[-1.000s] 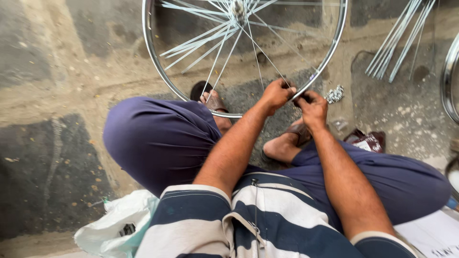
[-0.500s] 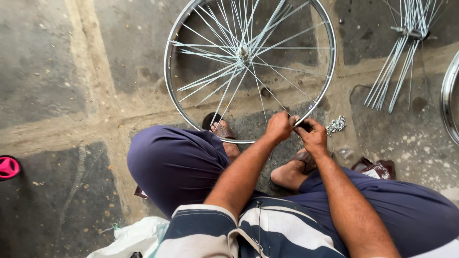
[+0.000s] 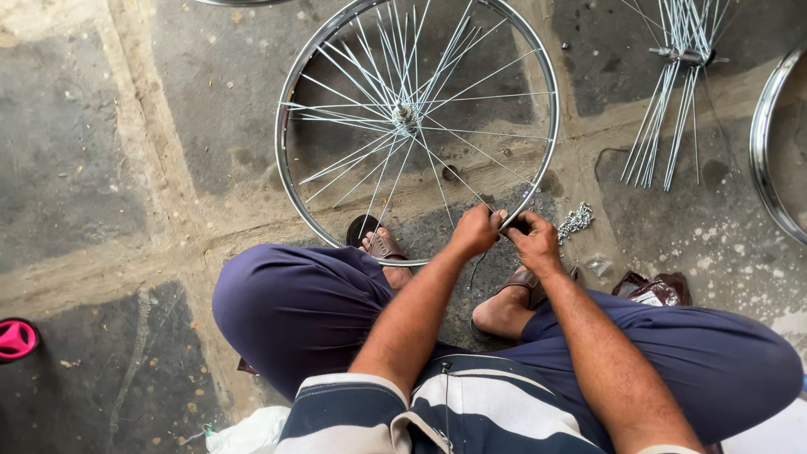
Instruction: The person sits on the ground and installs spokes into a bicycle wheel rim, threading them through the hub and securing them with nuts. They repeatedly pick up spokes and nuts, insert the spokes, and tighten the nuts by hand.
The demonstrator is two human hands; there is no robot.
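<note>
1. Fingers (image 3: 496,220) of both hands are pinching together right at the near edge of the wheel rim (image 3: 551,118). The left hand (image 3: 476,230) is curling closed around the rim where a spoke (image 3: 450,176) is meeting it, and the right hand (image 3: 535,242) is closing on something small at the same spot; it's too tiny to say exactly what it's gripping.
2. That rim is lying flat on the stone floor (image 3: 101,151) just in front of the person's sandalled feet (image 3: 387,248), near side tucked between the knees, probably so the work spot is sitting close and both forearms can be reaching it without leaning.
3. Its hub (image 3: 403,112) is sitting in the middle with spokes fanning out unevenly, some looking loose.
4. A little heap of small silvery bits (image 3: 576,220) is lying just beside the right hand, likely parked there for easy grabbing.
5. A bundle of loose spokes (image 3: 672,92) is lying well apart at the upper right, next to another rim (image 3: 769,160) at the frame edge.
6. Packaging-wise: a crumpled clear wrapper (image 3: 599,266) and a brown pouch (image 3: 656,288) are resting by the right knee, a white plastic bag (image 3: 248,433) by the left hip, and a pink round thing (image 3: 15,339) at the far left. No readable labels.
</note>
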